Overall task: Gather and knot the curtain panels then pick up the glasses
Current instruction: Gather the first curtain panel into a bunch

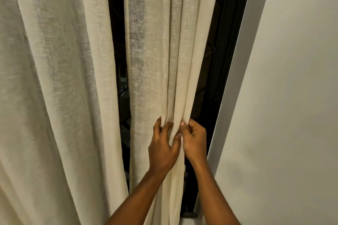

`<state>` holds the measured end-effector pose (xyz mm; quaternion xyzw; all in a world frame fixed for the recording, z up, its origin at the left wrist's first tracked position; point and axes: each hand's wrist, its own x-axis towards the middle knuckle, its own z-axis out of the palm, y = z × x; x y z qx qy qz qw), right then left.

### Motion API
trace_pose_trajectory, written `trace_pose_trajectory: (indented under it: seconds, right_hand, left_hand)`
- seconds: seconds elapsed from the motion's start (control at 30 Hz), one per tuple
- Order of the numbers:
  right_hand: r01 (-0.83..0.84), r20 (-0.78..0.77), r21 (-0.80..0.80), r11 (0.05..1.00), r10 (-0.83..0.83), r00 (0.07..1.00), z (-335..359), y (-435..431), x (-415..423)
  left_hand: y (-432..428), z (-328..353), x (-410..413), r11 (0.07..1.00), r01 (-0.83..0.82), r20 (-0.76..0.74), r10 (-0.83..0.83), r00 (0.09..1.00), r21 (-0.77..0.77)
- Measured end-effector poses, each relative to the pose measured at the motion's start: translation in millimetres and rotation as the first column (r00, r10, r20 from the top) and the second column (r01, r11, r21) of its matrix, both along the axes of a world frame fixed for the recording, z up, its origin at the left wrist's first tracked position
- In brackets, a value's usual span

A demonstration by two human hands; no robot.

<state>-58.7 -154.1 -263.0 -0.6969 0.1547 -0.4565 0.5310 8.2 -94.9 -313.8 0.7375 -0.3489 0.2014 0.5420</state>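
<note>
Dark window [215, 60] behind, right curtain panel [164, 60] hangs vertical, left hand [161, 149] & right hand [194, 141] both pinching its folds

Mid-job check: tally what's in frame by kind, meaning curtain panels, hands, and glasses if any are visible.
Curtain panels: 2, the left panel hanging loose and the right panel being bunched.
Hands: 2, the left hand and the right hand, both gripping folds of the right panel.
Glasses: 0 in view.
Total: 4
</note>
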Motion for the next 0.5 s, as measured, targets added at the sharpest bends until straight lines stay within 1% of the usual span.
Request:
trace_pose_trajectory:
  seconds: [0.07,0.1,0.13,0.17,0.2,0.23,0.27,0.3,0.33,0.43,0.5]
  right_hand:
    - [0.051,-0.094,-0.024,0.998,-0.053,0.994,-10.5,-9.4,3.3]
    - [0.101,-0.139,-0.033,0.994,-0.105,0.985,-15.2,-14.7,3.6]
    - [0.188,-0.168,-0.03,0.982,-0.19,0.967,-19.2,-21.6,2.3]
    - [0.32,-0.186,-0.027,0.947,-0.32,0.929,-21.8,-30.4,-0.8]
    - [0.474,-0.194,-0.02,0.88,-0.468,0.862,-22.7,-39.3,-5.5]
    - [0.607,-0.188,-0.004,0.795,-0.597,0.78,-21.4,-46.4,-11.7]
    - [0.685,-0.172,0.02,0.728,-0.673,0.72,-19.8,-50.8,-17.5]
    - [0.705,-0.144,0.037,0.708,-0.695,0.705,-18.9,-52.3,-21.6]
    - [0.695,-0.119,0.021,0.719,-0.688,0.716,-18.0,-49.9,-23.7]
    - [0.557,-0.11,-0.143,0.818,-0.572,0.813,-20.5,-27.1,-23.0]
    - [0.453,-0.099,-0.234,0.86,-0.485,0.869,-23.4,-13.3,-18.3]
  left_hand:
    - [-2.0,-3.8,4.8,0.999,-0.031,-0.003,0.031,1.0,0.017]
    - [-1.6,-5.3,7.0,0.998,-0.064,-0.023,0.064,0.998,0.008]
    - [-0.6,-6.4,10.1,0.994,-0.109,-0.059,0.108,0.992,-0.01]
    - [1.6,-6.4,13.8,0.988,-0.153,-0.101,0.149,0.984,-0.033]
    - [4.9,-6.1,17.9,0.981,-0.185,-0.132,0.177,0.975,-0.055]
    - [8.3,-5.5,21.8,0.976,-0.208,-0.141,0.197,0.97,-0.065]
    - [10.5,-6.4,25.8,0.973,-0.224,-0.128,0.215,0.968,-0.062]
    - [12.4,-6.8,27.9,0.971,-0.232,-0.112,0.225,0.968,-0.054]
    - [13.0,-7.7,28.7,0.972,-0.232,-0.098,0.227,0.969,-0.047]
    - [7.0,-11.5,18.5,0.977,-0.212,-0.071,0.212,0.975,0.006]
    - [-0.6,-15.0,7.0,0.977,-0.204,-0.046,0.207,0.977,0.066]
